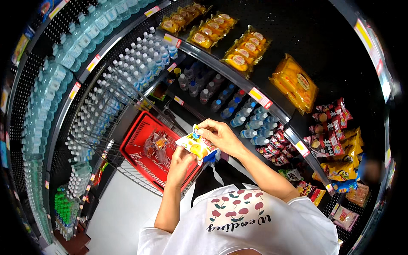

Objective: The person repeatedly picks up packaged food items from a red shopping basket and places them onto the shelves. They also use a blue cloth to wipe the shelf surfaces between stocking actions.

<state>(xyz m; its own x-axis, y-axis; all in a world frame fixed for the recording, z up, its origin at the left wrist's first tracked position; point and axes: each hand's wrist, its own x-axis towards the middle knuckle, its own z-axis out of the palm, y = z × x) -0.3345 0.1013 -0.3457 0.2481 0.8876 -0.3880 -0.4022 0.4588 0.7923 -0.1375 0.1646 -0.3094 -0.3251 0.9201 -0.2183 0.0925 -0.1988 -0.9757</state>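
Both of my hands are on a small white and yellow snack packet [197,145], which lies tilted with its printed face up. My right hand [220,135] grips its upper right edge, thumb on top. My left hand [181,165] holds the lower edge with bent fingers. Below the packet is a red plastic shopping basket [135,153] with slotted walls. Inside it lie several clear-wrapped snack items [158,143]. A wire shopping cart [140,181] carries the basket in front of my body.
Bottled water [140,71] in dense rows fills the left shelves, with larger bottles [76,47] above. A black shelf [220,67] ahead bears yellow packaged cakes [245,52], with more bottles [237,111] below. Snack bags [341,159] crowd the right shelves. Pale floor [111,216] shows at lower left.
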